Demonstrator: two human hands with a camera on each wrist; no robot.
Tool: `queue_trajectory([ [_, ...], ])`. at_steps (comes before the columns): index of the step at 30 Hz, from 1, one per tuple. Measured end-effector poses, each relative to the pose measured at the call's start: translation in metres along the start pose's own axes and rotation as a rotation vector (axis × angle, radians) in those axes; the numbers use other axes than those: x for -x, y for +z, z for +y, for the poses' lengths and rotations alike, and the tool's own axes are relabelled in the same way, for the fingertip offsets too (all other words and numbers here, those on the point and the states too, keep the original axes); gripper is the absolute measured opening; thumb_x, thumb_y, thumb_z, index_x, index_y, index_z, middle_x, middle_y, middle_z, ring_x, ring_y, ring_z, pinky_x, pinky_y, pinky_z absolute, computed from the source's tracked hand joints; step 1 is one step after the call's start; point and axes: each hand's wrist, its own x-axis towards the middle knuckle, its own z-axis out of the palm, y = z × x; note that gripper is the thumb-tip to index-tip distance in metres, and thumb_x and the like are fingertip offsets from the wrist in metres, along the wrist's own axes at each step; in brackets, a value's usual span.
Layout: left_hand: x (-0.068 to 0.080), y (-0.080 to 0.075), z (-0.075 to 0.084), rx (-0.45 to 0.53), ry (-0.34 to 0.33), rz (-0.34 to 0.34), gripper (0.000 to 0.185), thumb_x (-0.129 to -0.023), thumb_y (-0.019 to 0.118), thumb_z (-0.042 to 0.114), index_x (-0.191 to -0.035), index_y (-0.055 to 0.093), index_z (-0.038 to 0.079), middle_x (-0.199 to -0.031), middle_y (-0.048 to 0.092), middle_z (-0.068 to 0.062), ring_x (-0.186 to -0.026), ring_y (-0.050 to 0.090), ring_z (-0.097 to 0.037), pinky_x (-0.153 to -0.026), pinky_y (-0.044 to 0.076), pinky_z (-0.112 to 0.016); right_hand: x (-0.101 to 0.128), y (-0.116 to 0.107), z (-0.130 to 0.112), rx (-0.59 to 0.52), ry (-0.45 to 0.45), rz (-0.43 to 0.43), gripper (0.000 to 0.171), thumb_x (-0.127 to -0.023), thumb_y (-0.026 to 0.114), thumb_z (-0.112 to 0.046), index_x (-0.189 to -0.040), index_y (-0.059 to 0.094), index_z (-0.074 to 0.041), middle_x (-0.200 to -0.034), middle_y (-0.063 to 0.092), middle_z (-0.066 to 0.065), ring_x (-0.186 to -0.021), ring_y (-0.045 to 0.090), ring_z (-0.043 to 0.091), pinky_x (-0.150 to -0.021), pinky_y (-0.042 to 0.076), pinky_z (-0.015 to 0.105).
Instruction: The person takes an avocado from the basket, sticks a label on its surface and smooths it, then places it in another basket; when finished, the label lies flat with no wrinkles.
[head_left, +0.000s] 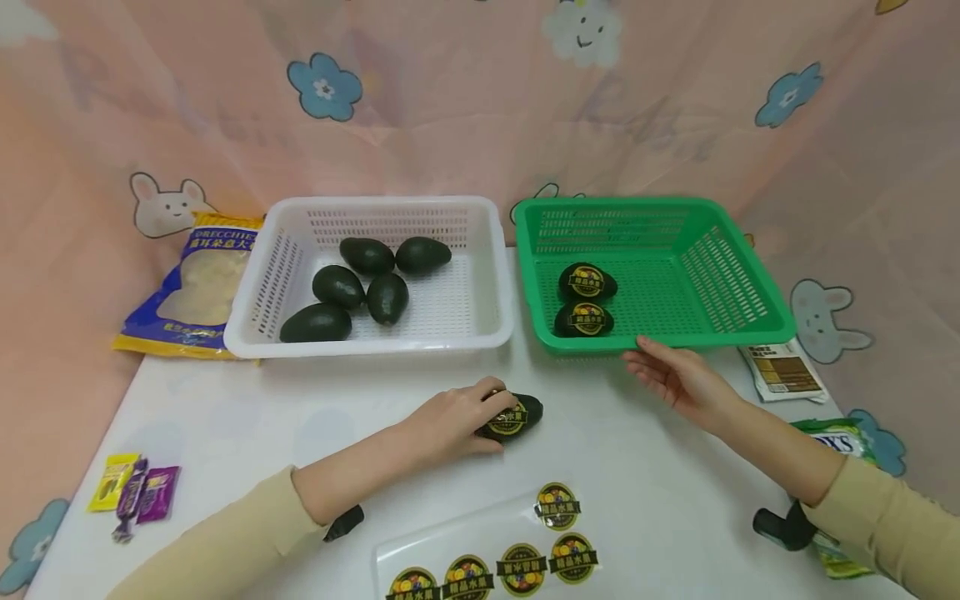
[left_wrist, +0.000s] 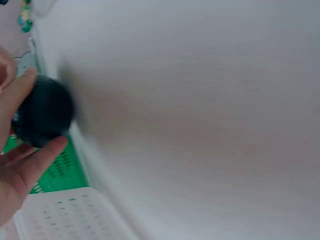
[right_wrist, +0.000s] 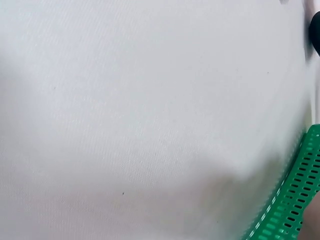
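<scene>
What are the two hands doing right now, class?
Left hand: fingers curled over the stickered avocado on the table.
Right hand: open, holding nothing, by the green basket front rim.

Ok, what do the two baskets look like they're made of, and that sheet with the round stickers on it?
The white basket and the green basket both look like moulded plastic: evenly coloured, faintly glossy, with regular perforated walls and floors. The sticker sheet seems to be a clear glossy backing film, since the table shows through it, carrying printed labels, probably coated paper or vinyl; which one is hard to tell.
</scene>
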Motion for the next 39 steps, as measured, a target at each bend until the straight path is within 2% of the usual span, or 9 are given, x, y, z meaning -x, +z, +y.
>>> queue_trajectory([
  [4,-0.012,-0.011,0.006,0.13,-0.025,-0.08,0.051,-0.079,0.083,0.028,-0.121,0.057,0.015,-0.121,0.056,-0.003,-0.099,0.062,-0.015,-0.083,0.052,-0.026,-0.001,-0.003,-0.002,0.03,0.018,-0.005,0.026,-0.104,0.048,-0.016,-0.101,0.074,-0.012,-0.098,0.073,0.004,-0.092,0.07,0.011,-0.079,0.054,0.02],
  [7,-0.033,-0.03,0.014,0.266,0.017,-0.027,0.054,-0.077,0.085,0.025,-0.121,0.057,0.013,-0.121,0.058,-0.001,-0.105,0.058,-0.011,-0.089,0.049,-0.021,-0.002,-0.004,-0.002,0.056,0.027,0.005,0.026,-0.104,0.049,-0.017,-0.1,0.074,-0.012,-0.097,0.074,0.004,-0.091,0.07,0.011,-0.079,0.054,0.019],
  [11,-0.085,-0.068,0.02,0.305,0.079,0.086,0.058,-0.075,0.086,0.021,-0.123,0.056,0.008,-0.121,0.06,-0.003,-0.11,0.054,-0.011,-0.093,0.045,-0.02,-0.003,-0.006,-0.004,0.081,0.037,0.02,0.026,-0.103,0.051,-0.018,-0.098,0.075,-0.011,-0.096,0.074,0.004,-0.091,0.07,0.011,-0.079,0.054,0.019],
  [13,-0.118,-0.082,0.02,0.249,0.055,0.079,0.059,-0.077,0.084,0.022,-0.126,0.055,0.009,-0.123,0.058,-0.003,-0.111,0.053,-0.012,-0.093,0.044,-0.021,-0.004,-0.007,-0.004,0.102,0.044,0.025,0.026,-0.103,0.051,-0.018,-0.099,0.076,-0.012,-0.096,0.074,0.003,-0.091,0.069,0.01,-0.08,0.054,0.02],
  [17,-0.185,-0.085,0.016,0.11,-0.034,-0.085,0.065,-0.084,0.076,0.025,-0.14,0.045,0.013,-0.132,0.05,-0.005,-0.113,0.051,-0.014,-0.09,0.044,-0.024,-0.004,-0.009,-0.001,0.137,0.061,0.028,0.026,-0.103,0.051,-0.019,-0.099,0.076,-0.014,-0.096,0.073,0.002,-0.092,0.069,0.009,-0.082,0.054,0.02],
  [23,-0.259,-0.046,0.019,-0.157,-0.131,-0.377,0.071,-0.091,0.07,0.03,-0.15,0.035,0.015,-0.148,0.036,-0.005,-0.124,0.048,-0.017,-0.097,0.042,-0.025,-0.006,-0.011,0.003,0.158,0.065,0.02,0.027,-0.103,0.051,-0.02,-0.097,0.077,-0.013,-0.097,0.073,0.001,-0.092,0.068,0.009,-0.082,0.053,0.02],
  [26,-0.272,-0.026,0.022,-0.215,-0.159,-0.472,0.067,-0.091,0.069,0.034,-0.148,0.039,0.017,-0.153,0.031,-0.003,-0.133,0.041,-0.016,-0.104,0.038,-0.024,-0.006,-0.011,0.004,0.16,0.059,0.015,0.028,-0.103,0.05,-0.019,-0.097,0.076,-0.012,-0.097,0.073,0.002,-0.093,0.068,0.009,-0.083,0.053,0.02],
  [31,-0.27,-0.002,0.019,-0.264,-0.207,-0.587,0.065,-0.094,0.065,0.03,-0.151,0.035,0.02,-0.16,0.02,-0.004,-0.14,0.033,-0.017,-0.11,0.033,-0.026,-0.006,-0.011,0.005,0.179,0.041,0.009,0.028,-0.104,0.05,-0.02,-0.096,0.076,-0.011,-0.097,0.073,0.003,-0.092,0.068,0.009,-0.082,0.054,0.02],
  [39,-0.269,0.003,0.012,-0.185,-0.241,-0.672,0.063,-0.098,0.059,0.025,-0.154,0.029,0.023,-0.157,0.029,0.002,-0.142,0.029,-0.014,-0.111,0.031,-0.027,-0.003,-0.015,0.0,0.191,0.009,-0.001,0.028,-0.104,0.049,-0.019,-0.098,0.075,-0.011,-0.097,0.073,0.002,-0.093,0.068,0.01,-0.083,0.054,0.021],
])
